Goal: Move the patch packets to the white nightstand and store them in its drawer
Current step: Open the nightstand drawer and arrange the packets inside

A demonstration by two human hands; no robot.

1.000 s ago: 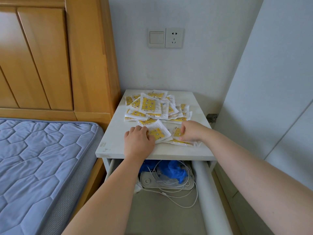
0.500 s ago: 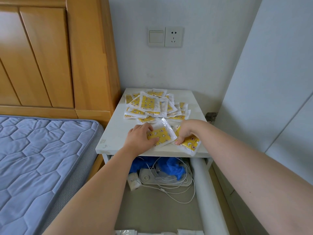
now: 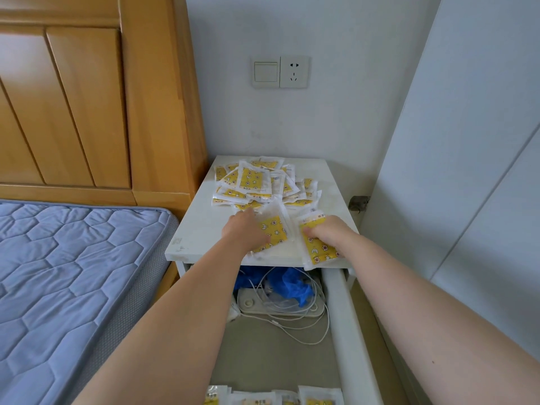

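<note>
The nightstand has its drawer pulled out, a few packets at the drawer's near end and a loose pile at the back of the top. Near the front edge the left hand holds the left packet — thumb on its yellow face, fingers bent over its side — long axis slanting near-left to far-right. The right hand pinches the right packet in curled fingers; it lies far-to-near, near end overhanging the edge.

Heap of patch packets on the white nightstand top.
</note>
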